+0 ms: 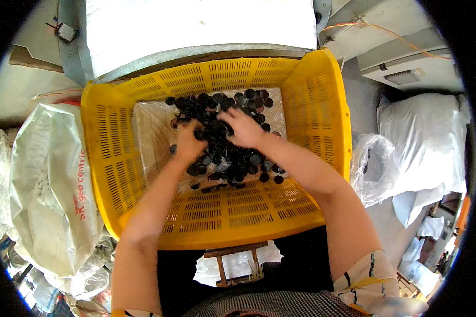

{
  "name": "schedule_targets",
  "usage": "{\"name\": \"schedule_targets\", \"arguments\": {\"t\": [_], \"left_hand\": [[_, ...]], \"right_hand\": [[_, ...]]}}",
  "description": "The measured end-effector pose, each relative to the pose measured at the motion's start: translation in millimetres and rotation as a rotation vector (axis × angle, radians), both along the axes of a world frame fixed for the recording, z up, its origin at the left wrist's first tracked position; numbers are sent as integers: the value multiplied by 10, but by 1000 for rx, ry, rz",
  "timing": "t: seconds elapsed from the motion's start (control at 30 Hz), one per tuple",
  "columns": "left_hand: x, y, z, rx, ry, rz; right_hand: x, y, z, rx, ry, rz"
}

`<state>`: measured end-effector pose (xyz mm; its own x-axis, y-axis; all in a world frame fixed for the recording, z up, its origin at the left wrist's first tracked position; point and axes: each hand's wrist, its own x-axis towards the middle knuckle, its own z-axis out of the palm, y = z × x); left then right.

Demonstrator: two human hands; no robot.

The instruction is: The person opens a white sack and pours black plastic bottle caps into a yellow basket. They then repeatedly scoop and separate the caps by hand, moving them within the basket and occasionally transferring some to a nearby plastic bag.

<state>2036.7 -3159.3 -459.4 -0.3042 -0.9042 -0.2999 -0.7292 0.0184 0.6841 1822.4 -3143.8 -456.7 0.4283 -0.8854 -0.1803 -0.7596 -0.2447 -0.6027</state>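
A loose heap of small black round caps (232, 161) lies in a large yellow slotted plastic crate (317, 116). My left hand (189, 140) is in the left side of the heap, its fingers curled around several of the caps. Across from it, my right hand (244, 128) reaches into the upper middle of the heap with fingers apart over the caps. Its fingertips are slightly blurred and partly hidden among the black pieces. Beneath the caps, the crate's bottom is covered by a flat tan sheet under clear plastic (156, 132).
A white sack (47, 185) stands against the crate's left side. To the right are a clear plastic bag (375, 164) and a stuffed white sack (420, 140). Beyond the crate's far rim is a white surface (201, 26) with a metal edge. A wooden stool (222, 264) shows below.
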Motion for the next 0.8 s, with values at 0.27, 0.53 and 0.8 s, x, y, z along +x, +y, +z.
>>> {"name": "schedule_targets", "arguments": {"t": [0.27,0.53,0.8], "left_hand": [[-7,-689,-496,9,-328,19],[65,51,-29,104,-118,-367],[-188,748,104,126,-489,-191]], "right_hand": [[251,-579,16,447,411,118],[-156,325,406,345,432,203],[-46,816,126,198,504,201]]}}
